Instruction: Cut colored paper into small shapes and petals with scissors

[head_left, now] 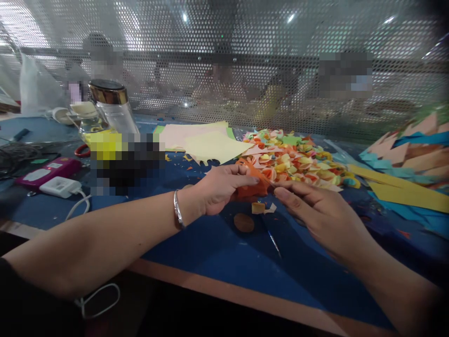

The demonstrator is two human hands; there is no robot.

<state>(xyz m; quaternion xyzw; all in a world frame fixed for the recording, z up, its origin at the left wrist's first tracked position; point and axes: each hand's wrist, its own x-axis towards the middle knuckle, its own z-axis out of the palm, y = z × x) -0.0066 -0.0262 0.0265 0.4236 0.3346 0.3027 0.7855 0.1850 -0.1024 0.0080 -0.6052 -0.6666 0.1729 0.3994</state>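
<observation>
Between my two hands, above the blue table point(196, 248), is a piece of orange paper point(250, 180) with a jagged edge. My left hand point(222, 187) pinches it from the left, thumb lying along its face. At its right edge the thumb and fingertips of my right hand point(312, 206) are pressed together; whether they hold the paper itself or something thin is too small to make out. Just below lie small yellow and white paper scraps point(259, 208), a round brown disc point(244, 223) and a thin pointed tool point(274, 242).
Behind my hands lies a heap of coloured paper pieces point(298, 161), with pale paper sheets point(213, 140) to its left. Stacked cut paper point(410, 154) is at right. A tall lidded bottle point(117, 110), a white charger point(60, 186) and a magenta box point(49, 172) stand left. A perforated metal screen point(245, 70) closes the back.
</observation>
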